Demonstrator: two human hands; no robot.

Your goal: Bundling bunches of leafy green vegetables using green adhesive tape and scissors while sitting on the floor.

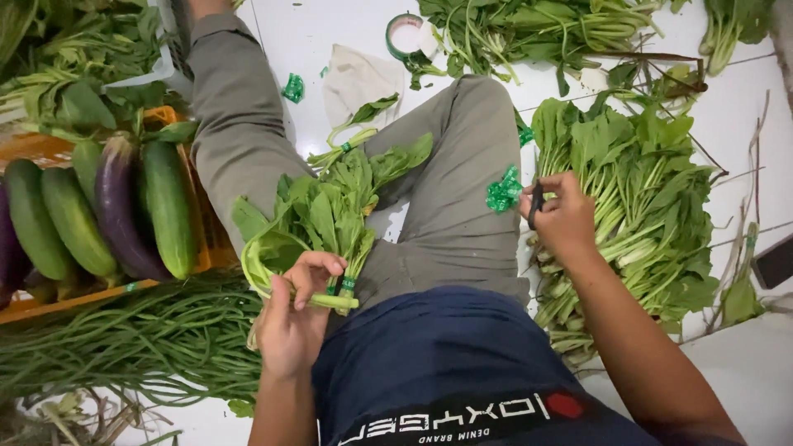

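- Leafy greens bundle [326,219] is lying across the person's lap at centre frame, stems pointing toward the body so the bound end is sitting within easy reach.
- Left hand [291,318], at lower centre-left, is pinching the stem end with thumb and fingers curled closed, right where a green tape band [347,285] is wrapping the stalks.
- Right hand [562,216], at centre right, is closing around a small dark tool [536,202], probably scissors or a cutter; a crumpled scrap of green tape [503,192] is sitting just beside it on the knee.
- Loose greens pile [636,198] is resting on the white floor under and beyond the right hand, close enough to draw from.
- Tape roll [404,35] is lying at the top centre.
- Orange crate [202,248] at the left is holding cucumbers [169,206] and an eggplant [117,211], with long beans [132,339] spreading below it.
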